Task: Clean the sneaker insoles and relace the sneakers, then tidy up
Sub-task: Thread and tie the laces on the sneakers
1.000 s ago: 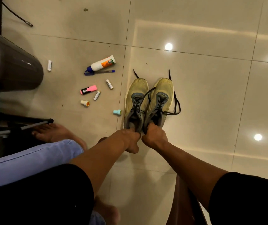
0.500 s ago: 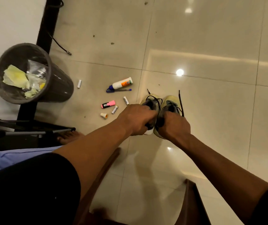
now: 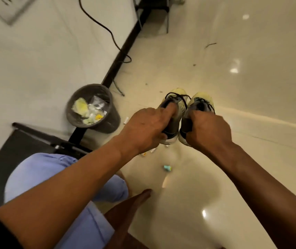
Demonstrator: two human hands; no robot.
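Sneakers, yellow-grey mesh pair with black laces: left sneaker (image 3: 172, 112) gripped at heel collar by left hand (image 3: 143, 130), right sneaker (image 3: 200, 106) by right hand (image 3: 208, 130), held above tile floor (image 3: 251, 87). Grey round trash bin (image 3: 91, 108) left; teal cap (image 3: 167, 168) below.

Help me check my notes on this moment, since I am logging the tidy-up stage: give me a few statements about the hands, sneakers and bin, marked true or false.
1. The left hand grips the left sneaker at its heel end. True.
2. The right hand is empty. False: it grips the right sneaker.
3. Both sneakers have dark laces threaded in them. True.
4. The waste bin is empty. False: crumpled yellowish and clear scraps lie inside it.
5. A small teal cap lies on the floor. True.
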